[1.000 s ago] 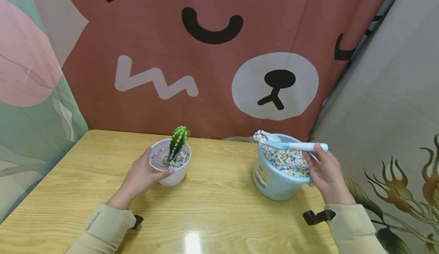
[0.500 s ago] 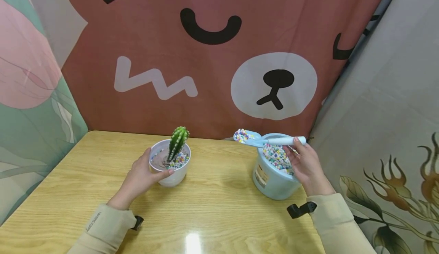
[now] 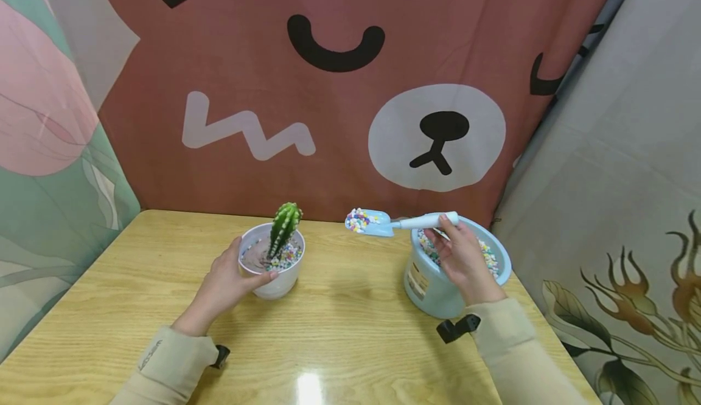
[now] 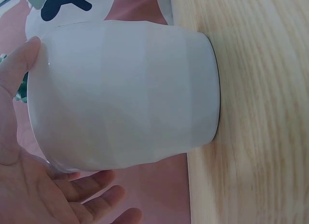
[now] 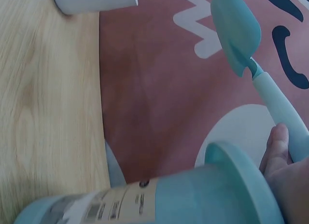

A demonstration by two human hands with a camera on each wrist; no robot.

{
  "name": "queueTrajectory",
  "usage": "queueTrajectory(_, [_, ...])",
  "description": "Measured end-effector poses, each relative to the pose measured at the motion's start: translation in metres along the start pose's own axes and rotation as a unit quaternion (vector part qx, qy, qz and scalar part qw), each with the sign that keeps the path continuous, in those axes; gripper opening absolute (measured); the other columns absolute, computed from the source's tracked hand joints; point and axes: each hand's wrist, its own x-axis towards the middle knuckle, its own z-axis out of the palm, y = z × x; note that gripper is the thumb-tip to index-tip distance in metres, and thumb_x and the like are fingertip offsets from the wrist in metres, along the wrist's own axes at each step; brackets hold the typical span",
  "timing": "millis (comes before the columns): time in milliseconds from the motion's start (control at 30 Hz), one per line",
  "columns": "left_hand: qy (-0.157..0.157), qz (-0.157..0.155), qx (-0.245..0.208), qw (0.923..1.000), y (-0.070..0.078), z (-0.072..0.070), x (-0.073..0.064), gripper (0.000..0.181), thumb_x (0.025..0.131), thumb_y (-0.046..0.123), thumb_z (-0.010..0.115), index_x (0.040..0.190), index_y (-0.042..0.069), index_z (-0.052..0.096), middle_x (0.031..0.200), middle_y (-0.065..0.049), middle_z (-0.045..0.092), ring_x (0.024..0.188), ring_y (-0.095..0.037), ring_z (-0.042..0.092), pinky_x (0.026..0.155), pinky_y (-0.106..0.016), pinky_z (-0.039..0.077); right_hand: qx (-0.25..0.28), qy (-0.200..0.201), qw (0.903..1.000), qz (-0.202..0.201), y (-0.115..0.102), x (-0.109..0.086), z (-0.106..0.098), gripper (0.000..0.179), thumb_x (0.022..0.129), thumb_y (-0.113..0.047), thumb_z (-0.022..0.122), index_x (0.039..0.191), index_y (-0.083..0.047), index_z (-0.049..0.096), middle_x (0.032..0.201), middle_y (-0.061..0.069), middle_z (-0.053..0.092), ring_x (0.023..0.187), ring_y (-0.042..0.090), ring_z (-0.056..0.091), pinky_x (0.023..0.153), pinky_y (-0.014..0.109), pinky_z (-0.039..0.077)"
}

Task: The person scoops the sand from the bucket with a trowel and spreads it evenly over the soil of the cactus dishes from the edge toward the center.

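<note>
A white flowerpot [image 3: 276,283] with a small green cactus [image 3: 285,228] and some colored pebbles inside stands on the table. My left hand [image 3: 224,283] holds it from the left, thumb at the near rim; the left wrist view shows the fingers [image 4: 91,185] along the pot's other side. In my right hand [image 3: 465,262] is the handle of a light blue trowel [image 3: 378,224], level in the air with multicolored pebbles [image 3: 358,219] on its blade. Beneath that hand stands a light blue bucket [image 3: 424,289] of the same pebbles, partly hidden by the hand.
The wooden table [image 3: 339,332] runs up to a brown curtain [image 3: 246,180] printed with a cartoon face. A pale curtain with printed plants [image 3: 602,210] hangs along the right side. Bare tabletop lies between pot and bucket.
My right hand has moved left with the loaded trowel, from over the bucket's right side to its left, so the blade is now beyond the bucket rim. The left hand and pot stay put.
</note>
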Motion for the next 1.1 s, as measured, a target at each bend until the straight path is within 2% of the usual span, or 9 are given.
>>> queueTrajectory(300, [-0.002, -0.002, -0.002, 1.0, 0.002, -0.002, 0.001, 0.123, 0.084, 0.06, 0.079, 0.16, -0.01, 0.011, 0.157, -0.04, 0.027, 0.143, -0.057, 0.029, 0.108, -0.074, 0.031, -0.012, -0.011, 0.9998, -0.01, 0.01, 0.006, 0.02, 0.021, 0.11, -0.012, 0.047, 0.095, -0.011, 0.06, 0.092, 0.0, 0.064, 0.086, 0.012, 0.067, 0.087, 0.02, 0.055])
queueTrajectory(700, [0.003, -0.001, -0.006, 1.0, 0.0, -0.002, 0.0, 0.122, 0.084, 0.057, 0.08, 0.16, -0.01, 0.013, 0.157, -0.039, 0.029, 0.142, -0.057, 0.03, 0.108, -0.073, 0.031, -0.014, -0.015, 0.9998, -0.002, 0.023, 0.008, 0.034, 0.014, 0.11, -0.009, 0.048, 0.1, -0.007, 0.057, 0.095, 0.003, 0.062, 0.086, 0.014, 0.065, 0.09, 0.023, 0.055])
queueTrajectory(900, [0.004, 0.003, -0.007, 1.0, -0.001, -0.001, 0.0, 0.121, 0.084, 0.056, 0.08, 0.159, -0.011, 0.014, 0.157, -0.039, 0.029, 0.142, -0.057, 0.03, 0.108, -0.073, 0.031, -0.022, -0.023, 0.9995, -0.002, 0.031, 0.01, 0.039, 0.019, 0.109, -0.008, 0.05, 0.095, -0.008, 0.061, 0.094, 0.004, 0.062, 0.082, 0.013, 0.066, 0.086, 0.022, 0.056])
queueTrajectory(1100, [0.001, 0.001, -0.006, 1.0, 0.001, -0.001, 0.0, 0.122, 0.084, 0.057, 0.081, 0.159, -0.011, 0.014, 0.156, -0.039, 0.03, 0.142, -0.057, 0.031, 0.109, -0.073, 0.031, -0.034, -0.029, 0.999, -0.007, 0.037, 0.012, 0.043, 0.013, 0.11, -0.009, 0.05, 0.101, -0.005, 0.059, 0.096, 0.004, 0.062, 0.084, 0.013, 0.066, 0.088, 0.023, 0.056])
